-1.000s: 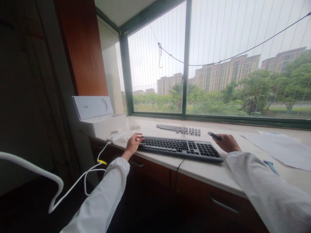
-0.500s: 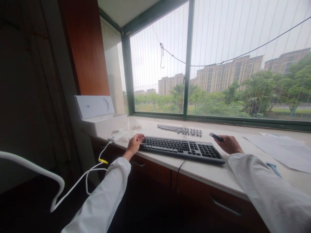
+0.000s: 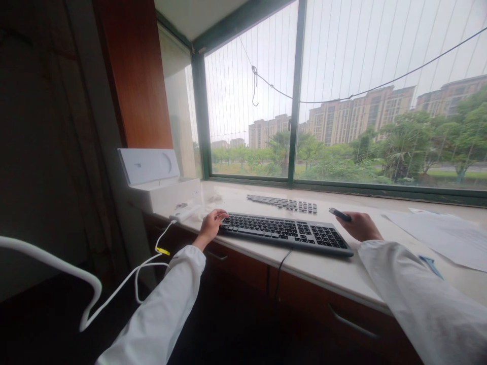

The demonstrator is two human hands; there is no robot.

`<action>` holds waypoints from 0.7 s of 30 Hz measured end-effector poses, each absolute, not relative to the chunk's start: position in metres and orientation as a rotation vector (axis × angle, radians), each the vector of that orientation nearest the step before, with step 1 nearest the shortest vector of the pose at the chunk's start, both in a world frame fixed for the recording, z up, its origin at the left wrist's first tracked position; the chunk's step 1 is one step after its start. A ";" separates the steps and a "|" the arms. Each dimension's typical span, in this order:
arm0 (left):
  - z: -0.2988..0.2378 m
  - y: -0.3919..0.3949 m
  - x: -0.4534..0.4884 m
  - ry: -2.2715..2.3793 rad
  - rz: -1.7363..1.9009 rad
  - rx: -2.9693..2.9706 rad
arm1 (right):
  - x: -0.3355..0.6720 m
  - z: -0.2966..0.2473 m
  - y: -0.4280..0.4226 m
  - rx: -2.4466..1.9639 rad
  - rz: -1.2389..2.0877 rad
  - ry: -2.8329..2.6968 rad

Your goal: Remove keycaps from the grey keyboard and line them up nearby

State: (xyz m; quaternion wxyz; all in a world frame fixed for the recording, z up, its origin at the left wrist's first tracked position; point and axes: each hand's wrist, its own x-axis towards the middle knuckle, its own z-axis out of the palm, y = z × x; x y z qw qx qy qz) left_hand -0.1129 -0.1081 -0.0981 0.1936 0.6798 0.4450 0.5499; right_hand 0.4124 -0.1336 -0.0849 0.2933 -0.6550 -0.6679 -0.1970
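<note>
**Two hands at one keyboard on the window counter**

One flat dark grey computer keyboard with black keys [image 3: 283, 232] lay in the middle of the frame, on the long pale stone counter [image 3: 327, 271] under the green-framed window [image 3: 292, 96]. The left hand [image 3: 210, 226], in a white sleeve, rested at the keyboard's left end, its fingers loosely bent and close together with the tips touching the outermost keys. The right hand [image 3: 359, 226], right of centre, lay on the counter just beside the keyboard's right end. Its fingers were closed on one slim dark object [image 3: 340, 214], which stuck out toward the upper left; what the object was could not be told.

Behind the keyboard, nearer the glass, one thin row of dark loose keys [image 3: 282, 203] lay apart from it. At the left of the frame stood one open white cardboard box with its lid raised [image 3: 158, 177]. One white cable with a yellow tag [image 3: 114, 284] hung from the counter's left end and looped toward the lower left. At the right edge lay a spread of white paper sheets [image 3: 445, 233], too overlapped to count, and one small blue item [image 3: 431, 264] peeped out beside the right sleeve
</note>
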 end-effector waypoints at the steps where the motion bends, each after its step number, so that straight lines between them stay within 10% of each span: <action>1: -0.098 -0.108 -0.113 1.252 1.540 1.908 | 0.412 -0.085 -0.134 -1.747 -0.524 -1.778; 21: -0.093 -0.118 -0.111 1.291 1.619 2.002 | 0.410 -0.081 -0.137 -1.750 -0.504 -1.789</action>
